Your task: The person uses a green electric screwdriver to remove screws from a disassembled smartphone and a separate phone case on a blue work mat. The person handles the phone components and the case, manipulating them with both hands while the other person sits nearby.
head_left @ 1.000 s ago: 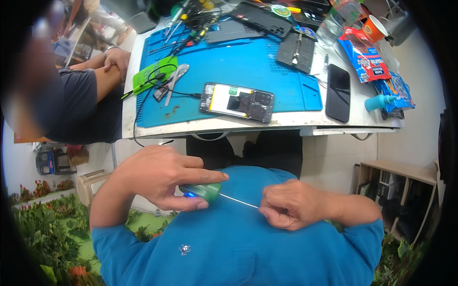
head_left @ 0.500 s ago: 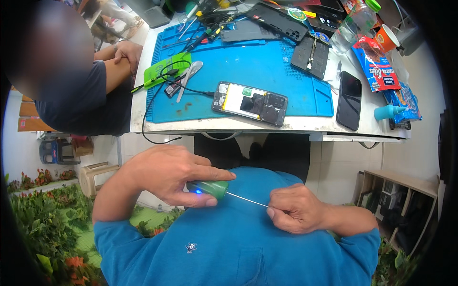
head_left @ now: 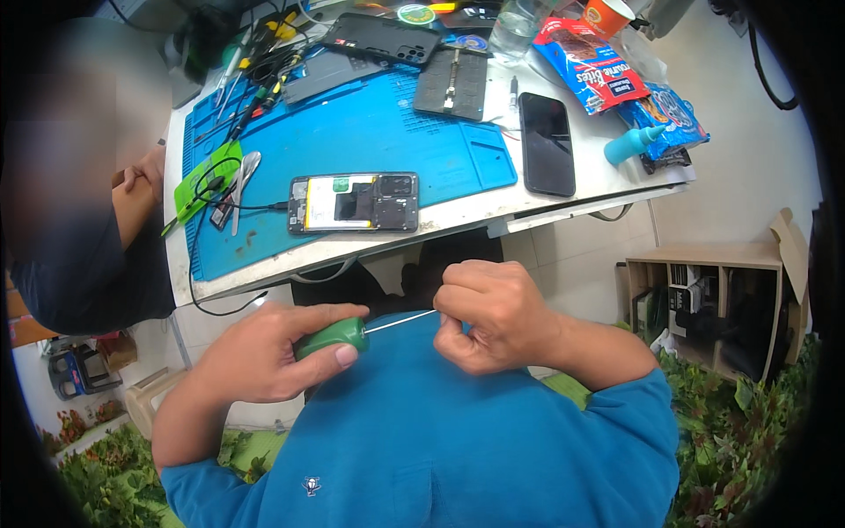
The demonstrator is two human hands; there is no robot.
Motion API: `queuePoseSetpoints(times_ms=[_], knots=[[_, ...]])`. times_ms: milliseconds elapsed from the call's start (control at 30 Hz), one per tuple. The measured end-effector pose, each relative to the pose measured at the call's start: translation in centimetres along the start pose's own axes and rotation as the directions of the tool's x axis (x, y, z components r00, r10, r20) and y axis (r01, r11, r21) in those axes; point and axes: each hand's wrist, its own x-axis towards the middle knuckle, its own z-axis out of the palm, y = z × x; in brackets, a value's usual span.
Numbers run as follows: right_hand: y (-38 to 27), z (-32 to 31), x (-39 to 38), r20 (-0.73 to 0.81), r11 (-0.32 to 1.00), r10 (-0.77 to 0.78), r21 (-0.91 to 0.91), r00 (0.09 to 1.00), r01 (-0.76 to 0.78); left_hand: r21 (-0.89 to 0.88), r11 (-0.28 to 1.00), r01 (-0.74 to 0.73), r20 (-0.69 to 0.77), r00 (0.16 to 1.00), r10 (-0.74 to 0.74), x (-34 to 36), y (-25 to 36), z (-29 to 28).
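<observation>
My left hand (head_left: 260,352) is wrapped round the green handle of a tool (head_left: 343,334), its index finger stretched along the top and the thumb pressed below. A thin straight metal shaft (head_left: 396,323) runs from that handle to my right hand (head_left: 493,317), whose curled fingers pinch the far end and hide the tip. Both hands are in front of my blue shirt, below the bench edge. On the bench lies an opened phone (head_left: 312,211) with its battery showing and a black cable (head_left: 251,208) at its left end.
A blue work mat (head_left: 290,132) lies under the opened phone. To its right are a black phone (head_left: 547,145), a light-blue dropper bottle (head_left: 629,145) and snack packets (head_left: 591,66). Tools crowd the back left. Another person's arm (head_left: 141,194) rests beside the bench's left side. A shelf (head_left: 704,255) stands right.
My view has turned, so the bench appears shifted left and tilted. My right hand has risen with the shaft, which now slopes up to the right. The blue light on the handle no longer shows.
</observation>
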Motion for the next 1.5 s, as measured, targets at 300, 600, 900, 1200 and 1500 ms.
queuePoseSetpoints(times_ms=[300, 600, 900, 1200, 1500], knots=[[-1.2, -1.6, -0.7, 0.013, 0.964, -0.227, -0.141, 0.974, 0.226, -0.445, 0.851, 0.279, 0.359, 0.926, -0.115, -0.7, -1.3, 0.7], [-1.3, -1.8, -0.7, 0.006, 0.968, -0.196, -0.155, 0.980, 0.195, -0.237, 0.972, -0.005, 0.103, 0.994, 0.030, -1.4, -2.3, 2.1], [5.6, -5.1, -0.1, -0.306, 0.934, 0.186, -0.241, 0.934, -0.265, 0.248, 0.969, 0.006, -0.487, 0.865, 0.119, -2.1, -2.9, 1.7], [9.1, -5.9, 2.4, -0.180, 0.830, 0.209, -0.487, 0.961, -0.272, 0.337, 0.936, 0.103, -0.547, 0.830, 0.105, -0.5, -1.6, 0.0], [10.1, -5.8, 1.8, -0.112, 0.820, 0.248, -0.504, 0.962, -0.270, 0.533, 0.834, 0.147, -0.559, 0.800, 0.216, 1.9, -1.9, -3.9]])
